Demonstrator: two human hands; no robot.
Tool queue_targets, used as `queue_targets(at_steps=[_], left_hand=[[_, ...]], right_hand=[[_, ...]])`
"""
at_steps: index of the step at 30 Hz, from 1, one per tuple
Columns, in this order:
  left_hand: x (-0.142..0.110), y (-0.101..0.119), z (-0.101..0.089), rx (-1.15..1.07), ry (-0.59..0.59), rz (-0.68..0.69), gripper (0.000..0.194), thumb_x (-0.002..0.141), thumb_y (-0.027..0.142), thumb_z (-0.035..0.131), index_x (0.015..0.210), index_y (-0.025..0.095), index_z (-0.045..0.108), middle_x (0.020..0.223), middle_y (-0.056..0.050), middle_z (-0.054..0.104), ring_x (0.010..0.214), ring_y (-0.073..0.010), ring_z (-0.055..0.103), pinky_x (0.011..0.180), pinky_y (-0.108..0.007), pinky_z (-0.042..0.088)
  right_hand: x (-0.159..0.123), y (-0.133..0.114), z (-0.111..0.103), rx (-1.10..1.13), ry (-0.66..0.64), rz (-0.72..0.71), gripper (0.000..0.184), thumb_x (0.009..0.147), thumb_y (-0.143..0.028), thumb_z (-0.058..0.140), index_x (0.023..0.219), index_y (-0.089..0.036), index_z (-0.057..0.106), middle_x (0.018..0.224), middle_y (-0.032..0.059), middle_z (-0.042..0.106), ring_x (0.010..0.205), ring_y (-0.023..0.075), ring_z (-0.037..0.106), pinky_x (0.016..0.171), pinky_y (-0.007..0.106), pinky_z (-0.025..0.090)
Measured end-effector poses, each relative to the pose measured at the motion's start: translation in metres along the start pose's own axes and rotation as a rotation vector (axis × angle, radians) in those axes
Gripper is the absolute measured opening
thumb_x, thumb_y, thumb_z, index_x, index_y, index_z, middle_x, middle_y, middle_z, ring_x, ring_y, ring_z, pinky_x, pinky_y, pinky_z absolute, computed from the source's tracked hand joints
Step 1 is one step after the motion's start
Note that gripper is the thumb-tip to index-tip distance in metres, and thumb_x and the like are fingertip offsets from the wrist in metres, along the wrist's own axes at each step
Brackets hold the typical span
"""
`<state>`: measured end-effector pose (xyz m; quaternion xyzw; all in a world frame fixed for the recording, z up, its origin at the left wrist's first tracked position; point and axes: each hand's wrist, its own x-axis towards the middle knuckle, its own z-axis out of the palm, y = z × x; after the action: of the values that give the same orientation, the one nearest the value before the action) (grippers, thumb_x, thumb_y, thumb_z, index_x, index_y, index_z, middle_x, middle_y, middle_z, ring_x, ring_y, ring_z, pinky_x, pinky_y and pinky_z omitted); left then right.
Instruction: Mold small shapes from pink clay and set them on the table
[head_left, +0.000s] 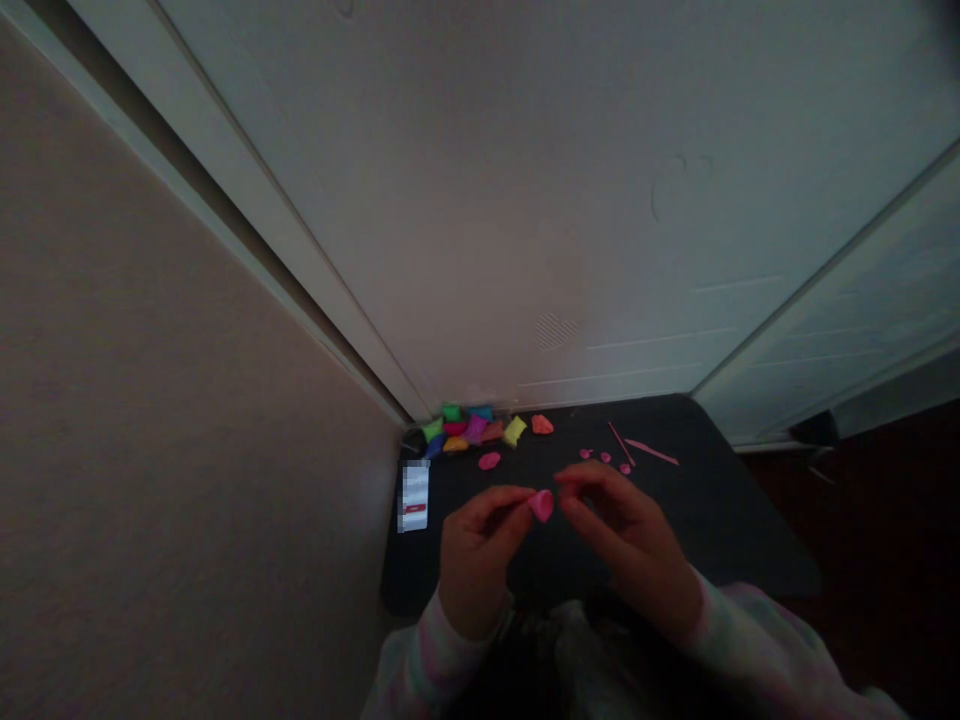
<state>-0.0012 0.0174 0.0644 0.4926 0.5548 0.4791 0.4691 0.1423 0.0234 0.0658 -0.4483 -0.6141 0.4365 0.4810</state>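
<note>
Between the thumb and fingertips of my left hand [481, 550] is a small pink piece of modelling clay [542, 506], shaped like a little cup or petal. My right hand [637, 545] hovers just to the right of it, its thumb and fingers curved and slightly apart, with nothing visible between them. Beyond my hands, a flat pink clay lump [489, 461] lies on the dark table [720, 520]. Several small pink clay bits [605, 457] rest past my right hand, beside a thin pink stick [621, 443] and a pale pink flat tool [652, 452].
Colourful clay packets [476, 430] are heaped at the table's far left, with a yellow packet [514, 431] and an orange clay lump [542, 425] beside them. A lit phone [415, 496] lies at the left edge. A wall [225, 450] stands close on the left; a white panel [525, 200] rises behind.
</note>
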Motion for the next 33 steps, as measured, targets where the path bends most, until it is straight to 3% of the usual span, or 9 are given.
queue_targets(at_steps=[2,4,7,11,15,21,28,30,33], left_hand=[[0.0007,0.0006,0.0005,-0.030,-0.031,-0.057,0.010,0.069,0.021,0.062,0.075,0.016,0.068,0.065,-0.001,0.070,0.060,-0.0128,0.063,0.054,-0.019,0.049],[-0.0002,0.0026,0.0006,0.028,-0.052,-0.011,0.011,0.071,0.020,0.059,0.077,0.017,0.068,0.068,-0.001,0.070,0.061,-0.0130,0.063,0.055,-0.020,0.050],[-0.0032,0.0060,0.0009,0.285,-0.043,0.285,0.016,0.074,0.015,0.054,0.084,0.017,0.067,0.078,-0.003,0.069,0.071,-0.0140,0.063,0.063,-0.023,0.050],[-0.0024,0.0062,0.0024,0.667,0.107,0.764,0.016,0.076,0.012,0.053,0.088,0.014,0.064,0.081,-0.006,0.069,0.077,-0.0176,0.062,0.070,-0.030,0.050],[0.0023,0.0041,0.0024,0.807,0.201,0.933,0.012,0.077,0.013,0.053,0.084,0.013,0.063,0.077,-0.006,0.070,0.074,-0.0182,0.061,0.066,-0.031,0.050],[0.0022,0.0051,-0.0004,0.767,0.143,0.878,0.013,0.079,0.013,0.050,0.080,0.014,0.063,0.074,-0.004,0.069,0.073,-0.0171,0.062,0.064,-0.029,0.049],[0.0017,0.0070,-0.0027,0.552,0.009,0.596,0.012,0.076,0.013,0.053,0.077,0.017,0.065,0.074,-0.003,0.069,0.072,-0.0152,0.062,0.066,-0.027,0.049],[0.0015,0.0055,-0.0036,0.499,0.003,0.491,0.010,0.073,0.013,0.057,0.077,0.017,0.065,0.075,-0.004,0.068,0.072,-0.0150,0.062,0.066,-0.026,0.049],[0.0012,0.0032,-0.0050,0.437,-0.013,0.393,0.010,0.071,0.012,0.059,0.078,0.016,0.066,0.076,-0.004,0.068,0.071,-0.0145,0.062,0.066,-0.024,0.049]], right_hand=[[0.0017,-0.0005,-0.0003,0.025,-0.060,0.060,0.012,0.079,-0.029,0.053,0.087,-0.021,0.058,0.074,0.0005,0.058,0.071,0.0140,0.054,0.066,0.024,0.043],[0.0043,-0.0016,-0.0006,0.046,-0.106,0.115,0.013,0.079,-0.031,0.053,0.077,-0.019,0.059,0.070,0.0001,0.058,0.068,0.0133,0.054,0.064,0.024,0.042],[0.0078,-0.0024,-0.0006,0.111,-0.072,0.215,0.018,0.077,-0.034,0.054,0.069,-0.018,0.057,0.066,-0.0012,0.056,0.065,0.0125,0.052,0.062,0.023,0.041],[0.0096,0.0000,0.0018,0.202,-0.033,0.311,0.022,0.073,-0.038,0.057,0.065,-0.018,0.054,0.062,-0.0028,0.051,0.061,0.0117,0.048,0.059,0.023,0.040],[0.0084,0.0026,0.0061,0.191,-0.061,0.301,0.023,0.075,-0.039,0.055,0.066,-0.017,0.053,0.063,-0.0028,0.051,0.063,0.0117,0.047,0.061,0.023,0.039],[0.0056,0.0023,0.0079,0.138,-0.076,0.289,0.023,0.076,-0.039,0.053,0.067,-0.017,0.053,0.064,-0.0027,0.049,0.063,0.0119,0.046,0.061,0.024,0.038],[0.0046,0.0022,0.0047,0.156,-0.090,0.266,0.021,0.078,-0.035,0.051,0.067,-0.018,0.054,0.063,-0.0031,0.050,0.062,0.0112,0.047,0.058,0.022,0.040],[0.0029,0.0036,0.0023,0.104,-0.057,0.166,0.015,0.080,-0.032,0.050,0.075,-0.019,0.056,0.067,-0.0023,0.054,0.064,0.0114,0.050,0.059,0.021,0.042],[0.0018,0.0038,-0.0016,-0.082,-0.073,-0.136,0.013,0.078,-0.021,0.055,0.090,-0.023,0.057,0.077,-0.0008,0.058,0.071,0.0118,0.054,0.065,0.022,0.044]])
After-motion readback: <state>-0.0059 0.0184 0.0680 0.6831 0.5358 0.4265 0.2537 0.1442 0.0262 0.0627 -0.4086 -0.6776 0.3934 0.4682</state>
